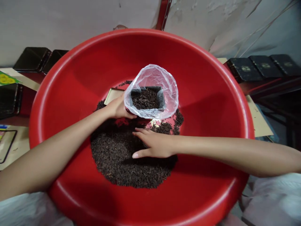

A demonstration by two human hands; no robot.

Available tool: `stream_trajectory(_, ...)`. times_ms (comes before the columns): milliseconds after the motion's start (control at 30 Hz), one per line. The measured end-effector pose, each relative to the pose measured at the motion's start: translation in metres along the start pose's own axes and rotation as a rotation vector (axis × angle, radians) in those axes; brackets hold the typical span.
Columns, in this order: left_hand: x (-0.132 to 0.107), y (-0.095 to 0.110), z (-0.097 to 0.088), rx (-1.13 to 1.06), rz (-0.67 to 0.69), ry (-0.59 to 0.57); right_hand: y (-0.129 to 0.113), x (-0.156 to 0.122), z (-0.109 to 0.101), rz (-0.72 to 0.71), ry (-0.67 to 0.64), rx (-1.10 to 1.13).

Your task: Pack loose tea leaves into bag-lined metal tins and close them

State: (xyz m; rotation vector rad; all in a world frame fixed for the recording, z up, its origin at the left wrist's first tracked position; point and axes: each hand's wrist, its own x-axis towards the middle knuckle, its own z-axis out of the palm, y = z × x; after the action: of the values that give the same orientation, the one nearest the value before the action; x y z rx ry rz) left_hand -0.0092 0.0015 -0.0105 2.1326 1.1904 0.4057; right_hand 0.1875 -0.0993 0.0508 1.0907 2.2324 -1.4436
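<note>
A dark tin [161, 98] lined with a clear plastic bag [151, 73] stands in the large red basin [207, 103]. The bag's mouth flares out above the tin's rim, and dark loose tea leaves [145, 99] lie inside. My left hand [118, 106] grips the tin's left side, its fingertips partly hidden under the bag. Behind that hand rests a lid [113, 95] with its pale inside facing up. My right hand [152, 142], fingers spread and holding nothing, hovers over or touches the tea heap [131, 169] in front of the tin.
Dark-lidded tins [245, 69] stand in a row to the right of the basin. More tins [33, 59] are at the left, beside a green and yellow item [7, 78]. A pale wall [77, 22] rises behind.
</note>
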Motion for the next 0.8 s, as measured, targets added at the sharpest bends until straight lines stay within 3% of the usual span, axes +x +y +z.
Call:
stream_trajectory(133,-0.002,0.005,0.0,0.007,-0.013,0.036,0.044,0.046,0.033,0.092,-0.046,0.057)
stream_trajectory(267,-0.003,0.006,0.001,0.011,-0.063,0.043,0.064,0.054,0.048,-0.023,-0.024,0.066)
stream_trajectory(467,-0.003,0.006,0.001,0.06,-0.071,-0.002,0.053,0.048,0.064,-0.069,-0.003,0.037)
stream_trajectory(633,-0.003,0.002,0.002,0.03,-0.06,0.002,0.04,0.041,0.071,0.099,0.006,0.085)
stream_trajectory(800,-0.002,0.0,0.002,-0.003,-0.03,-0.015,0.032,0.031,0.08,0.231,0.076,0.474)
